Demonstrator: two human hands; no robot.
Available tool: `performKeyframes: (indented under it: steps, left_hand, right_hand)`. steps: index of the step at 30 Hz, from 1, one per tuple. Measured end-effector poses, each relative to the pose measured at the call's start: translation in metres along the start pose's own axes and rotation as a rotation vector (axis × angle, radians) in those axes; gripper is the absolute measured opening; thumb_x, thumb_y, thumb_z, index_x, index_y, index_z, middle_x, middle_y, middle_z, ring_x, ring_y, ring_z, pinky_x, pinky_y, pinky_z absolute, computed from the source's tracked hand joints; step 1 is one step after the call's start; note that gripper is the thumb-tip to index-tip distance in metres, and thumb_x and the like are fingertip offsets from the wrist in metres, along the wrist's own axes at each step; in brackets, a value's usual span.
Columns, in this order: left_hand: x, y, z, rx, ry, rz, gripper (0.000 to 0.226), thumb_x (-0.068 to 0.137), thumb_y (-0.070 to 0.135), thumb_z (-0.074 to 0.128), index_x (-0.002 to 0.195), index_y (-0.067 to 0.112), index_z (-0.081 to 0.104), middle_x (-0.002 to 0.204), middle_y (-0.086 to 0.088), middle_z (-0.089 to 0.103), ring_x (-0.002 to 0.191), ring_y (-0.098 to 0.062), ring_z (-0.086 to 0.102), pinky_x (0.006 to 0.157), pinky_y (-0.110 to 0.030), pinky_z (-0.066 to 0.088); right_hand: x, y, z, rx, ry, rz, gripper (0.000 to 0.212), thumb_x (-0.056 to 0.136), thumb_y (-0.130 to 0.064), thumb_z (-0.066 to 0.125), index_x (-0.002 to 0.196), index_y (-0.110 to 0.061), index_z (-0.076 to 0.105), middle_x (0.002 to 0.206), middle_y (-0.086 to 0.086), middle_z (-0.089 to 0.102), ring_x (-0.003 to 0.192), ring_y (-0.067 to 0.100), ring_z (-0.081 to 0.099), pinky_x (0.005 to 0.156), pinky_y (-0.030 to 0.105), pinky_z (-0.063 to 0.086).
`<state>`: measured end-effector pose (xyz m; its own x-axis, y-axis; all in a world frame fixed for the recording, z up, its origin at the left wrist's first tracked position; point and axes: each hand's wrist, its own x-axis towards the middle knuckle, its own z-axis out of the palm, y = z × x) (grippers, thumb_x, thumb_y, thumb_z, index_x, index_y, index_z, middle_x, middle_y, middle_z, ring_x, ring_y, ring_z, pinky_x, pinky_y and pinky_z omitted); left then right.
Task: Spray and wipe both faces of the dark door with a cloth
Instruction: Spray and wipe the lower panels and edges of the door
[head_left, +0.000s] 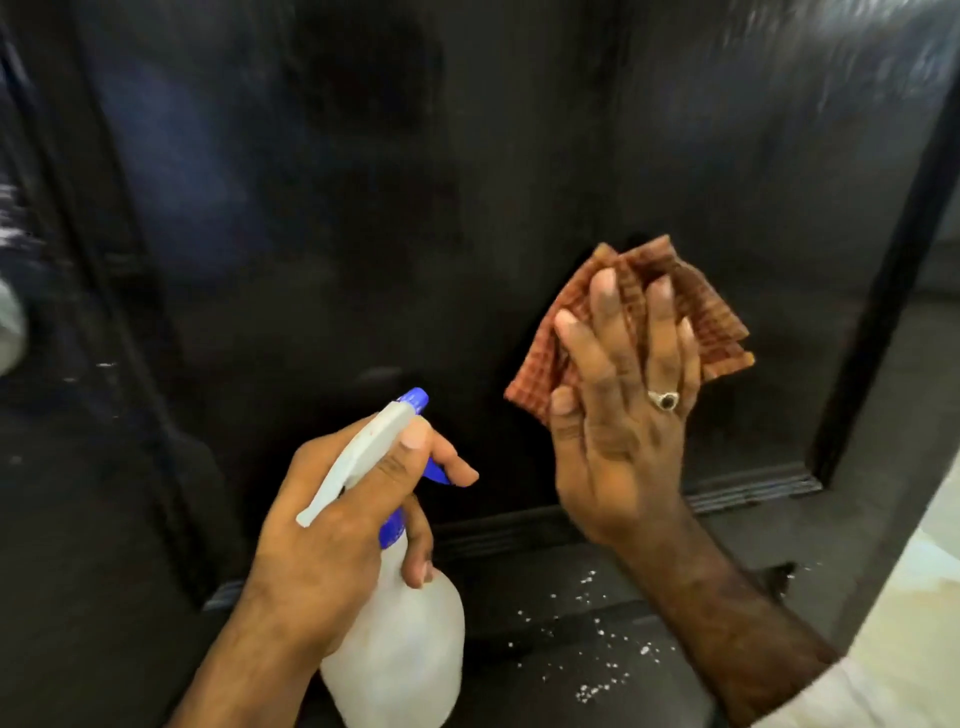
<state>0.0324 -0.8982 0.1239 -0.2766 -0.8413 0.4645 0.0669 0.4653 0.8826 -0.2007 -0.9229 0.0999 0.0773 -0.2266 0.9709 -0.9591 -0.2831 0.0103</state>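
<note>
Nearest the lens: left hand (332, 525) wrapped round the neck of a translucent white spray bottle (400, 649), thumb laid along the white spray head, index finger stretched forward over the blue trigger (435, 472), lower fingers curled about the blue collar. Blue nozzle (414, 400) points up and forward at the dark door (363, 218). Bottle body hangs below the hand, lower centre of view.

Right hand (623, 415), fingers straight and slightly spread, palm flat against a folded red-brown checked cloth (711, 322), pressing it to the door's recessed panel, right of centre. Cloth corners fan out above and to the right of the fingertips. Ring (665, 400) with a dark stone on one finger.

Door fills most of the view; glossy, streaky sheen top right. Ridged moulding (753, 493) runs along the panel's lower edge. White specks (597, 644) scattered on the dark surface below it. Pale floor (914, 623) at bottom right.
</note>
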Motion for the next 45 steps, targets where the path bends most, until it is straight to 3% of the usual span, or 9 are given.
performKeyframes:
  steps: [6,15,20,26,31,36,39,42,45]
  left_hand:
    - [-0.045,0.003,-0.081,0.03,0.21,-0.036,0.039,0.099,0.044,0.058,0.088,0.011,0.076,0.101,-0.015,0.078,0.04,-0.034,0.051,0.052,-0.042,0.052]
    - [-0.114,0.007,-0.171,0.105,0.458,-0.093,0.037,0.097,0.044,0.053,0.082,0.02,0.077,0.098,-0.008,0.081,0.043,-0.037,0.056,0.05,-0.041,0.059]
    - [-0.131,0.005,-0.194,0.086,0.465,-0.112,0.045,0.094,0.046,0.054,0.092,0.006,0.075,0.097,-0.009,0.08,0.041,-0.032,0.057,0.05,-0.039,0.059]
    - [-0.144,0.002,-0.204,0.048,0.485,-0.093,0.047,0.088,0.051,0.055,0.09,0.01,0.075,0.096,-0.008,0.081,0.043,-0.031,0.059,0.05,-0.036,0.059]
    - [-0.156,-0.002,-0.211,0.035,0.49,-0.086,0.041,0.089,0.052,0.055,0.084,0.018,0.077,0.096,-0.009,0.08,0.045,-0.031,0.059,0.05,-0.037,0.058]
    - [-0.17,0.002,-0.227,0.109,0.544,-0.058,0.037,0.097,0.047,0.053,0.084,0.023,0.077,0.095,-0.007,0.08,0.047,-0.034,0.06,0.048,-0.039,0.058]
    - [-0.177,-0.001,-0.232,0.114,0.557,-0.074,0.041,0.097,0.046,0.053,0.095,0.012,0.075,0.094,-0.008,0.08,0.047,-0.035,0.06,0.048,-0.04,0.059]
    - [-0.181,-0.002,-0.229,0.081,0.518,-0.093,0.042,0.095,0.045,0.054,0.092,0.01,0.076,0.093,-0.01,0.08,0.045,-0.034,0.058,0.047,-0.039,0.058]
    - [-0.181,0.0,-0.225,0.039,0.451,-0.067,0.039,0.095,0.044,0.054,0.085,0.015,0.078,0.095,-0.009,0.08,0.044,-0.033,0.058,0.05,-0.036,0.058]
  right_hand:
    - [-0.056,-0.081,0.034,-0.032,-0.167,-0.181,0.053,0.11,-0.03,0.048,0.162,-0.024,0.047,0.176,0.004,0.029,0.163,0.043,0.019,0.128,0.065,0.014]
    - [0.022,-0.231,0.075,0.033,-0.088,-0.197,0.06,0.112,-0.034,0.048,0.167,-0.014,0.035,0.177,0.006,0.025,0.166,0.033,0.013,0.132,0.057,0.011]
    - [0.006,-0.198,0.064,0.004,-0.104,-0.439,0.057,0.105,-0.03,0.062,0.16,-0.018,0.051,0.171,0.003,0.04,0.16,0.029,0.033,0.123,0.056,0.035]
    - [0.04,-0.222,0.07,0.009,-0.039,-0.249,0.058,0.109,-0.035,0.053,0.162,-0.012,0.046,0.174,0.006,0.033,0.164,0.03,0.022,0.13,0.055,0.02]
    - [-0.014,-0.251,0.092,0.052,-0.198,-0.547,0.063,0.108,-0.029,0.057,0.166,-0.012,0.038,0.176,0.009,0.026,0.165,0.032,0.018,0.129,0.057,0.025]
    - [0.024,-0.318,0.117,0.041,-0.32,-0.628,0.062,0.114,-0.036,0.036,0.171,-0.013,0.024,0.18,0.008,0.011,0.167,0.028,0.001,0.129,0.056,0.022]
    - [0.03,-0.323,0.117,0.035,-0.382,-0.663,0.064,0.114,-0.038,0.034,0.171,-0.013,0.021,0.18,0.008,0.006,0.167,0.026,-0.001,0.13,0.054,0.023]
    - [0.017,-0.291,0.1,0.012,-0.284,-0.651,0.062,0.115,-0.034,0.041,0.171,-0.014,0.022,0.181,0.005,0.008,0.167,0.025,0.0,0.133,0.048,0.014]
    - [0.002,-0.245,0.083,0.024,-0.141,-0.545,0.061,0.111,-0.027,0.055,0.166,-0.012,0.036,0.177,0.007,0.026,0.165,0.029,0.018,0.131,0.051,0.023]
